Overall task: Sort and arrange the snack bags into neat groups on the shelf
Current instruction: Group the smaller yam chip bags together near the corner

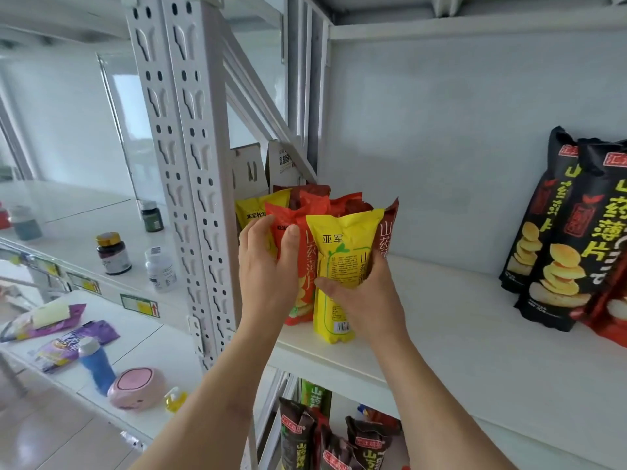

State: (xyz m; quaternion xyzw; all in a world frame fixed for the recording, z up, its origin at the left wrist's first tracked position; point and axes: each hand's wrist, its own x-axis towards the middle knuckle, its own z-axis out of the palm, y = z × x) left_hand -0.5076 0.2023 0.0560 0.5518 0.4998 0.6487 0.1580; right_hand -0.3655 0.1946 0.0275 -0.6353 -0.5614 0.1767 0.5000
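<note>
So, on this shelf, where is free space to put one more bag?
Bare shelf lies between the yellow bag in the right hand and the black bags. It is crowded behind the left hand, against the post.

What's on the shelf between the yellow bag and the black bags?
Nothing: in the head view, the white shelf is bare between the yellow bag and the black bags.

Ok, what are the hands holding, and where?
Right hand grips the yellow bag around its lower middle; left hand holds the orange bag at its upper left side.
</note>
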